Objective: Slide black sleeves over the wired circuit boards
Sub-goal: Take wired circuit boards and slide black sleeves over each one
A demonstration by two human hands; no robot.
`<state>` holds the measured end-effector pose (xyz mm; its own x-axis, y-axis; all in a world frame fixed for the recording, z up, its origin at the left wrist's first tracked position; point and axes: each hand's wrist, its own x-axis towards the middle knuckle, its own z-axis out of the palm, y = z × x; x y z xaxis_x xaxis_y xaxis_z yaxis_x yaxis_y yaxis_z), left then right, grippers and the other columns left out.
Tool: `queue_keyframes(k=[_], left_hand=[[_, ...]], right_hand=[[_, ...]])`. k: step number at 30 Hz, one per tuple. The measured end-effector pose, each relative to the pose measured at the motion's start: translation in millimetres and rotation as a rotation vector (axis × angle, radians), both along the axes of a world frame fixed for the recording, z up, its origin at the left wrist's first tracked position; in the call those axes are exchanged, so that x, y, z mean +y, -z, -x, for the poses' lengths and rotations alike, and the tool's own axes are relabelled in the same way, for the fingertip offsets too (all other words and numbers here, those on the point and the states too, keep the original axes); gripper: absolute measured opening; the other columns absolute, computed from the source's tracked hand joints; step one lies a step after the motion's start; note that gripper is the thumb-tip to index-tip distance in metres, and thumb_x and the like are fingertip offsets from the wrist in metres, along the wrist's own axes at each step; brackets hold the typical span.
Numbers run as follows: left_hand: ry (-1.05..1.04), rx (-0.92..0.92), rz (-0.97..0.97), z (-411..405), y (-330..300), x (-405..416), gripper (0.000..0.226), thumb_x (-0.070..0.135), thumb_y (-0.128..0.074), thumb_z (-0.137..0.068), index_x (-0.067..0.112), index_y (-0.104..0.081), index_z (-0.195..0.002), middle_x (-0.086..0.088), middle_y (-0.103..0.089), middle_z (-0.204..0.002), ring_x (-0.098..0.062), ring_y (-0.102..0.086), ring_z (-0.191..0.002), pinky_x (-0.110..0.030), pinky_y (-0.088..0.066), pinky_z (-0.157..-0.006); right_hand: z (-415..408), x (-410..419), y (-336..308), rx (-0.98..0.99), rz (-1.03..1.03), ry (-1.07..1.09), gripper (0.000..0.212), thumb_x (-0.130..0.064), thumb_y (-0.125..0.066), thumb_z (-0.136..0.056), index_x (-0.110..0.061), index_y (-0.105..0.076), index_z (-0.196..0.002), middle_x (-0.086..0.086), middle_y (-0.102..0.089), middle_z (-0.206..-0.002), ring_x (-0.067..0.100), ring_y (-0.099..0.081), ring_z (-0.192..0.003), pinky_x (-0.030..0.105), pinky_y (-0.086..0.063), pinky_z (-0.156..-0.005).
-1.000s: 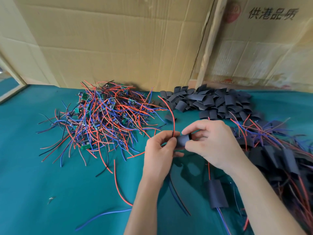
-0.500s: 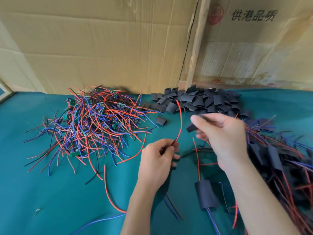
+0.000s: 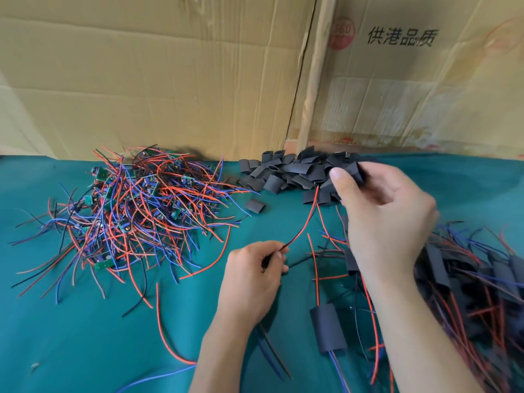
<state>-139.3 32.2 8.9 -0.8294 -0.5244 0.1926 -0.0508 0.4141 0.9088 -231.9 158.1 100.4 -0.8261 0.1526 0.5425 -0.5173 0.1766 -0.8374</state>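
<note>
My left hand (image 3: 255,275) grips a wired piece near the middle of the table; its red and black wire (image 3: 304,225) rises from the fist toward the far right. The board itself is hidden in the fist. My right hand (image 3: 380,211) is raised over the heap of loose black sleeves (image 3: 286,173) and pinches one black sleeve (image 3: 355,173) between thumb and fingers. A tangle of bare green boards with red, blue and black wires (image 3: 136,211) lies at the left. One sleeved board (image 3: 329,327) lies near my right forearm.
A pile of sleeved boards with wires (image 3: 476,282) spreads along the right edge. Cardboard sheets (image 3: 170,80) stand upright behind the green cloth (image 3: 71,336). A single loose sleeve (image 3: 255,207) lies between the two heaps. Stray wires lie at the front.
My hands were together at the sleeve a second ago. My right hand has since moved up and away to the sleeve heap. My left hand stays low, still holding the wired piece.
</note>
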Motion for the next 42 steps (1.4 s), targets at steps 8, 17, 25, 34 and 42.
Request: queue_keyframes(k=[8, 17, 25, 34, 42], left_hand=[[-0.007, 0.017, 0.085, 0, -1, 2, 0.027, 0.029, -0.051, -0.084, 0.046, -0.060, -0.102, 0.020, -0.071, -0.086, -0.005, -0.072, -0.077, -0.040, -0.061, -0.070], [-0.024, 0.015, 0.120, 1, -2, 3, 0.031, 0.026, -0.050, -0.082, 0.047, -0.059, -0.103, 0.019, -0.069, -0.089, -0.013, -0.072, -0.077, -0.040, -0.061, -0.070], [-0.045, 0.030, 0.093, 1, 2, 2, 0.026, 0.026, -0.053, -0.083, 0.028, -0.073, -0.099, 0.015, -0.071, -0.083, -0.012, -0.073, -0.077, -0.042, -0.060, -0.071], [-0.053, 0.059, 0.197, 1, -2, 4, 0.020, 0.020, -0.054, -0.083, 0.021, -0.072, -0.091, -0.002, -0.070, -0.076, -0.025, -0.070, -0.071, -0.041, -0.055, -0.070], [-0.052, 0.070, 0.210, 1, -5, 5, 0.024, 0.018, -0.054, -0.082, 0.018, -0.078, -0.089, 0.000, -0.071, -0.075, -0.021, -0.070, -0.072, -0.039, -0.054, -0.071]], right_hand=[[-2, 0, -1, 0.051, -0.077, 0.031, 0.027, -0.037, -0.083, -0.081, -0.016, -0.079, -0.098, -0.007, -0.074, -0.076, 0.005, -0.069, -0.066, 0.025, -0.056, -0.075], [0, 2, -3, 0.089, -0.057, 0.009, 0.024, -0.035, -0.081, -0.081, -0.016, -0.079, -0.095, -0.004, -0.076, -0.079, 0.014, -0.073, -0.070, 0.047, -0.058, -0.076], [3, 5, 2, 0.089, -0.077, 0.036, 0.023, -0.032, -0.082, -0.081, -0.016, -0.078, -0.096, -0.005, -0.075, -0.078, 0.011, -0.072, -0.069, 0.044, -0.059, -0.075], [5, 11, -3, 0.086, -0.024, -0.005, 0.017, -0.033, -0.083, -0.079, -0.042, -0.068, -0.080, -0.016, -0.074, -0.077, 0.011, -0.073, -0.067, 0.048, -0.059, -0.074], [8, 14, -5, 0.053, -0.134, -0.105, 0.016, -0.033, -0.084, -0.076, -0.040, -0.070, -0.074, -0.023, -0.073, -0.075, 0.006, -0.071, -0.064, 0.044, -0.060, -0.072]])
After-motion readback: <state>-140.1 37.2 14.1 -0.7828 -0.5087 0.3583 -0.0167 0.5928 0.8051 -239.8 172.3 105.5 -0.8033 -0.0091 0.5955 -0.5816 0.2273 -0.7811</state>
